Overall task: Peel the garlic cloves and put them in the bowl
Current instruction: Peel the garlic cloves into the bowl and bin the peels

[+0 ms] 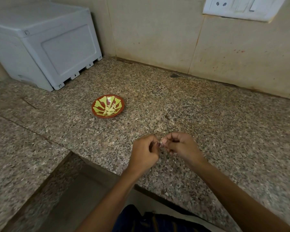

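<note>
Both hands, left hand (145, 152) and right hand (181, 144), are pinching one small pale garlic clove (161, 142); it's risking slipping onto the speckled granite counter (208, 114).

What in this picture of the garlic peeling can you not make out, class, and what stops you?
1. Garlic clove, head view: mostly hidden between the fingertips of the left hand and right hand; how far it is peeled is unclear.
2. Peeled cloves in the bowl: too small to count.
3. Wall socket: cut off by the top edge.
</note>
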